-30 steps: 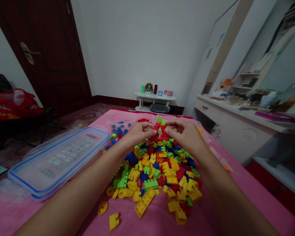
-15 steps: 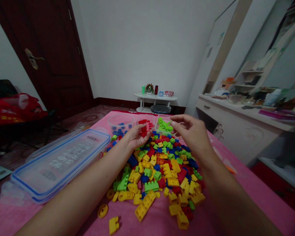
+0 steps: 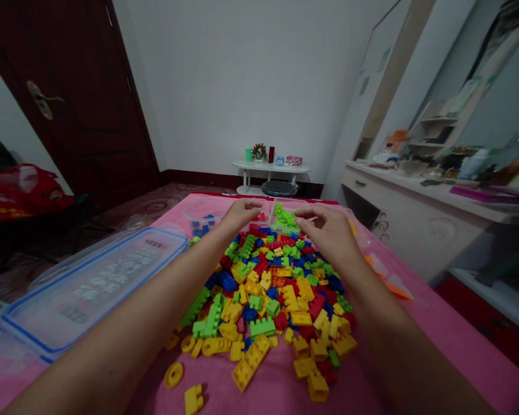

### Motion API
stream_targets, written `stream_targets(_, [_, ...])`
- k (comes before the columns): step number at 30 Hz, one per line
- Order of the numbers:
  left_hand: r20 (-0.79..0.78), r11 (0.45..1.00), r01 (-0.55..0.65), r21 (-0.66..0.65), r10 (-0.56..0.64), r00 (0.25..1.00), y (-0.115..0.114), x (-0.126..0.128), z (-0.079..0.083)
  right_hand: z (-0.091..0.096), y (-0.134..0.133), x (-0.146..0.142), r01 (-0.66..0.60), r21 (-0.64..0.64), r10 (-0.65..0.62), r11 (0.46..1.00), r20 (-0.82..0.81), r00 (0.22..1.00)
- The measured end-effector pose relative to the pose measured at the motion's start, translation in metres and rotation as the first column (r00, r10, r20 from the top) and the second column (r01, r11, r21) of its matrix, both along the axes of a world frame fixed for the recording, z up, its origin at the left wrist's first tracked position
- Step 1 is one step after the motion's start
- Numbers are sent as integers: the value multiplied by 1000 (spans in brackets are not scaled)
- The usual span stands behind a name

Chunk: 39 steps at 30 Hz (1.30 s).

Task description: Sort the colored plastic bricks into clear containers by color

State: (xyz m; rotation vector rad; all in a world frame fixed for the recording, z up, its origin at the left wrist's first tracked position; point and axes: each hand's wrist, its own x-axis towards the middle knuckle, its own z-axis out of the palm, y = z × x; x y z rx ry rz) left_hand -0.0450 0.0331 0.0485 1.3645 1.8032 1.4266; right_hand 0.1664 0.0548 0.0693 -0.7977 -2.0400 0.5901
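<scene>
My left hand [image 3: 241,214] hovers over a clear container holding red toy bricks [image 3: 262,216]. Its fingers stretch to the right, and I see nothing in them. On the right, my right hand [image 3: 324,223] is at the edge of a clear container of light green bricks [image 3: 284,217]. Thumb and forefinger are slightly apart there, with no brick clearly between them. Below both hands spreads a pile of mixed toy bricks [image 3: 259,300] in yellow, green, blue and red. A round clear container [image 3: 190,214] with blue bricks stands left of my left hand, partly behind my forearm.
A clear lidded box with a blue rim [image 3: 99,282] lies on the pink tablecloth [image 3: 436,340] at left. Loose yellow bricks [image 3: 194,399] lie near the front. Orange pieces [image 3: 398,289] sit at right. A dresser [image 3: 419,213] stands beyond the table's right side.
My left hand has lifted away from the pinkish-red brick it held, and its fingers have straightened. My right hand stays by the green bricks. The view has shifted slightly.
</scene>
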Motion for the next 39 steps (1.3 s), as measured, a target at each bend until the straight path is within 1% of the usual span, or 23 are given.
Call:
stream_targets(1, [-145,998,43,-35,-47,988,-5,3,-4,-5,1,-3,7,4,-8,1000,62,998])
stream_targets(2, [-286,995,56,-79,-76,955,-11,5,-7,-11,2,-6,7,2,-7,1000,126,992])
stream_targets(4, [-547,988,13,-157,-98,831,-25,8,-10,-23,1,-12,-11,-2,11,1000,263,965])
stream_targets(6, [-696,974,-49,-222,-123,707,-40,9,-8,-31,-1,-16,-53,4,47,999,405,913])
stream_targets(8, [-751,958,-96,-271,-148,643,-52,11,-6,-32,-4,-17,-80,16,59,997,540,840])
stream_targets(10, [-770,952,-107,-286,-161,617,-59,11,-6,-25,-7,-13,-60,39,21,997,650,760])
stream_targets(13, [-777,959,-112,-261,-139,614,-60,10,-7,-8,-9,-1,-10,90,-64,996,775,628])
stream_targets(15, [-766,962,-108,-249,-128,630,-59,8,-5,1,-10,6,-2,93,-77,996,839,539])
stream_targets(17, [-749,961,-65,-268,-166,641,-61,6,1,4,-9,11,-2,81,-70,997,877,476])
stream_targets(19, [-722,944,30,-329,-271,637,-65,4,10,0,-8,12,-10,74,-62,997,896,440])
stream_targets(21, [-673,895,148,-420,-417,611,-71,0,19,-7,-6,10,-19,56,-43,998,903,428])
stream_targets(23, [-608,818,247,-519,-557,566,-77,-2,25,-14,-5,7,-29,28,-13,999,901,433])
stream_targets(25, [-567,751,285,-596,-644,513,-81,-2,25,-19,-4,5,-33,11,5,999,894,447])
stream_targets(26, [-567,737,275,-617,-659,494,-82,-1,24,-20,-5,5,-34,11,6,999,892,453])
stream_targets(30, [-605,738,181,-650,-646,466,-81,5,17,-19,-6,4,-56,44,-14,997,888,460])
stream_targets(32, [-611,736,162,-658,-647,457,-80,8,17,-18,-7,4,-63,72,-34,995,884,467])
stream_targets(34, [-626,742,141,-655,-639,447,-81,9,18,-18,-7,3,-72,62,-21,996,880,474])
stream_targets(37, [-665,776,121,-619,-599,446,-82,10,19,-18,-8,4,-71,4,31,997,877,479])
stream_targets(39, [-692,810,110,-576,-554,463,-81,9,18,-18,-8,4,-69,4,30,998,872,489])
